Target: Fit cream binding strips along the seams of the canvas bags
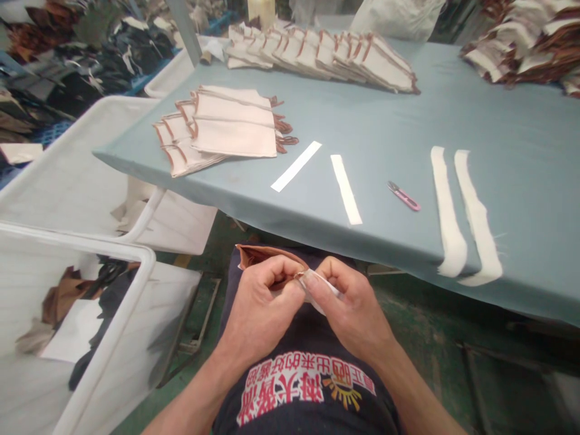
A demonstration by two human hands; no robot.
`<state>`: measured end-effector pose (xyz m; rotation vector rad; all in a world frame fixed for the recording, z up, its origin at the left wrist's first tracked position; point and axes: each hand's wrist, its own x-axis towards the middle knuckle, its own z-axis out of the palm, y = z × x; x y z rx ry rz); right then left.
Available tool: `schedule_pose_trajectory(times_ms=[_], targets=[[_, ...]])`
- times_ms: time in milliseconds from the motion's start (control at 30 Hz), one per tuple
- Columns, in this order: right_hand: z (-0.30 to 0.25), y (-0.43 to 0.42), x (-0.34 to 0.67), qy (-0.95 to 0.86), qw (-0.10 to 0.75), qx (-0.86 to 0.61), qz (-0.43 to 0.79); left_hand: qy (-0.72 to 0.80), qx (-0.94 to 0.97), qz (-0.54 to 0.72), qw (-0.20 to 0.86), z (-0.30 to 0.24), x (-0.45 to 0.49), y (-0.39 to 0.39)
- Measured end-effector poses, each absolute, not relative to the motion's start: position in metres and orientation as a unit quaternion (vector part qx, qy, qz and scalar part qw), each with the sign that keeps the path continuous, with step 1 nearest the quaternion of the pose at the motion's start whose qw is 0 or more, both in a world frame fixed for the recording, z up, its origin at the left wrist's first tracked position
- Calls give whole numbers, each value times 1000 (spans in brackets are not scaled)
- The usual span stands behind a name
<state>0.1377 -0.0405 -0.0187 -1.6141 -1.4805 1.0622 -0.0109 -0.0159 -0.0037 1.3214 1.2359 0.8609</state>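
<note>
- The left hand [270, 294] pinches thumb and forefinger together on the edge of a brown cloth piece [256, 252], which lies over the lap, just below the table edge.
- The right hand [353, 294] has thumb and fingers closed on a white piece [330, 286], its thumb tip beside the left fingertips; whether white and brown are joined there is too small to tell.
- The near white plastic bin [148, 257], at the left, contains brown cloth scraps [61, 293], black cloth [102, 320] and a flat white sheet [75, 329].
- The second white bin [106, 106], behind it, contains beige scraps [133, 202].
- Farther back, blue crates [57, 133] stand among dark bundles [140, 51], seemingly cloth, though blurred.
- On the blue-green table [376, 127], a layered stack of beige pouches [235, 127] with brown cords lies left; two white strips [296, 166] [347, 190], pink-handled thread snips [404, 196] and two cream fabric strips [446, 211] [475, 217] lie to its right.
- A row of overlapping beige pieces [317, 51] lies at the back, near a whitish sack [399, 18].
</note>
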Motion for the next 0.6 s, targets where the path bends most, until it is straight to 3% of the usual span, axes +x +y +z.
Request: schedule_pose_trajectory(times_ms=[233, 433, 600], targets=[[-19, -40, 138, -551, 378, -607, 431, 507, 644, 334, 466, 7, -15, -18], [-12, -40, 137, -549, 396, -603, 422, 426, 604, 302, 603, 8, -25, -9], [-3, -44, 136, -546, 391, -584, 457, 378, 569, 320, 657, 0, -34, -3]])
